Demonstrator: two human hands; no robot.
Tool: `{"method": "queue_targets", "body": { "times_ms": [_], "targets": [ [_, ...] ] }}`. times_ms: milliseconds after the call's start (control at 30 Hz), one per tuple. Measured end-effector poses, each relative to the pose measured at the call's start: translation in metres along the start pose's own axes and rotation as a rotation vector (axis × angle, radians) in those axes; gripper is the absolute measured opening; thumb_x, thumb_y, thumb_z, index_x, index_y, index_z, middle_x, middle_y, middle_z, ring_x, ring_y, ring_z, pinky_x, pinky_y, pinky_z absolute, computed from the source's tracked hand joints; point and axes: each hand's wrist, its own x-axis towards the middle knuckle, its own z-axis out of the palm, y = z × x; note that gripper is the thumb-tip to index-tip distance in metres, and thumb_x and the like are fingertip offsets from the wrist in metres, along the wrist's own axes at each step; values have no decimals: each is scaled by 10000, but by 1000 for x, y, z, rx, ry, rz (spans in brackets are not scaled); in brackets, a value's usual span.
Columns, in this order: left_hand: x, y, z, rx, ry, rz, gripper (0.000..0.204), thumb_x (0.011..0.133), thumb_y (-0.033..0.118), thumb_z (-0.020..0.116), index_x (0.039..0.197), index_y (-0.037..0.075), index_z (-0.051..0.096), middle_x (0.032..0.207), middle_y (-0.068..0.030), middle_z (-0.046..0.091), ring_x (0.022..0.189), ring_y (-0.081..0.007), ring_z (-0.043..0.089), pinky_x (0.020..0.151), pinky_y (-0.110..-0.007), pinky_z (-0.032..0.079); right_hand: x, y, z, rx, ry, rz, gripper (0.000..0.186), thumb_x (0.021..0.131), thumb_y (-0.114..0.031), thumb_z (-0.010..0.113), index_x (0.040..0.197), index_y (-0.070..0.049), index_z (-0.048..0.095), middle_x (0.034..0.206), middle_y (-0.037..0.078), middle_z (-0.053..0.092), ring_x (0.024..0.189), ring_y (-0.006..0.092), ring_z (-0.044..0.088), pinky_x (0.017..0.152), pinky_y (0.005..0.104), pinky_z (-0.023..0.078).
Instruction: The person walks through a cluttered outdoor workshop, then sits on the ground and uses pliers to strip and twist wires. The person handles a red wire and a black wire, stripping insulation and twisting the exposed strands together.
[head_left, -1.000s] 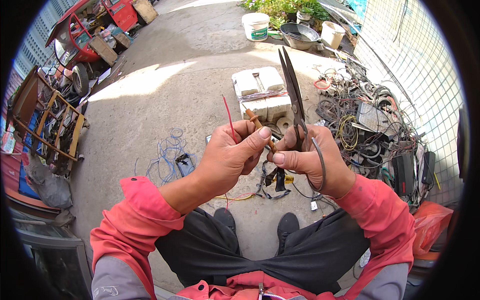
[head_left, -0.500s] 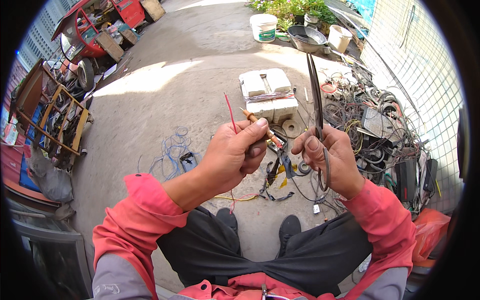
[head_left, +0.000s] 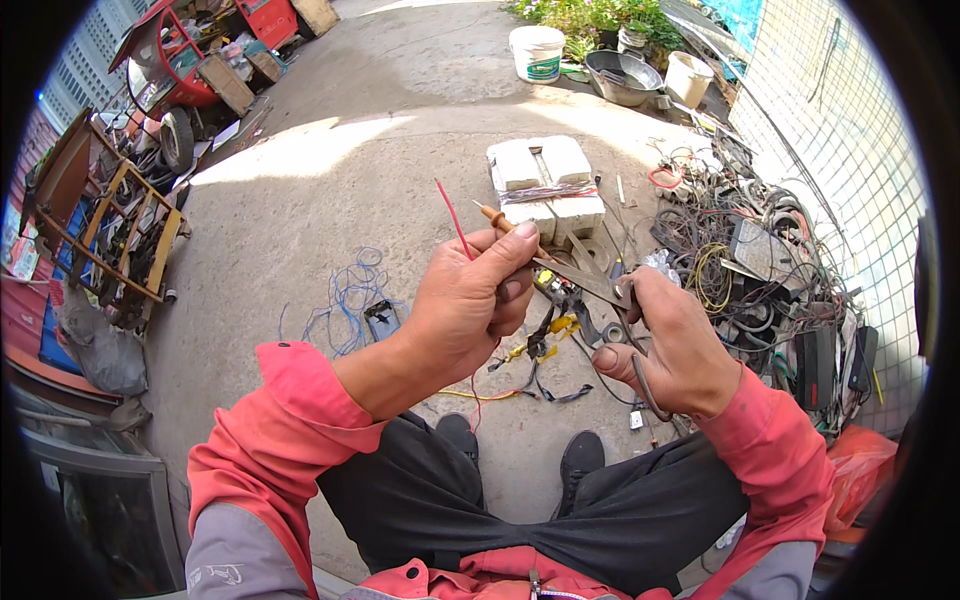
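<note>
My left hand (head_left: 472,305) pinches a thin red wire (head_left: 452,217) between thumb and fingers, its free end sticking up, with a short brown-tipped piece (head_left: 493,215) poking out beside it. My right hand (head_left: 678,350) grips a pair of large metal scissors (head_left: 585,278) by the handles, blades pointing left toward the left hand's fingertips and the wire. Both hands are held above my knees, over a small heap of cut wire pieces (head_left: 545,345) on the concrete ground.
A white foam block (head_left: 545,180) lies ahead on the concrete (head_left: 350,180). A big tangle of cables and scrap electronics (head_left: 760,270) runs along the tiled wall at right. Loose blue wire (head_left: 350,295) lies at left. Buckets and a metal basin (head_left: 620,75) stand far back; a cart with scrap (head_left: 100,230) at left.
The scissors have swung down from pointing upright to lying nearly level, blades now aimed at the wire in my left hand. The left hand stays about where it was.
</note>
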Motion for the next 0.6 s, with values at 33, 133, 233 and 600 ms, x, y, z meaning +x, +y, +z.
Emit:
{"method": "queue_targets", "body": {
  "times_ms": [33, 133, 233, 600],
  "targets": [
    [0, 0, 0, 2, -11, 4, 244, 974, 282, 555, 879, 58, 562, 588, 54, 373, 449, -42, 266, 424, -227, 192, 0, 2, 3, -27, 8, -25, 713, 780, -636, 645, 888, 50, 485, 787, 193, 502, 715, 352, 535, 636, 412, 427],
    [-1, -2, 0, 10, -22, 19, 248, 973, 268, 557, 872, 42, 577, 574, 57, 373, 442, -43, 261, 422, -227, 192, 0, -3, 3, -87, -10, -30, 705, 761, -603, 681, 905, 59, 485, 835, 213, 512, 763, 379, 539, 671, 431, 429],
    [0, -3, 1, 12, 6, 38, 250, 975, 254, 554, 860, 34, 586, 571, 56, 382, 438, -45, 262, 419, -228, 193, 1, -6, 2, -118, -18, -26, 693, 753, -578, 701, 904, 63, 485, 839, 213, 510, 770, 378, 538, 684, 431, 432],
    [2, -7, -2, 38, -30, 94, 272, 964, 245, 577, 873, -5, 630, 556, 28, 428, 398, -57, 317, 380, -233, 215, -1, -8, 1, -146, -36, 20, 689, 745, -567, 714, 877, 67, 478, 840, 213, 500, 781, 374, 538, 701, 432, 435]
  ]
}}
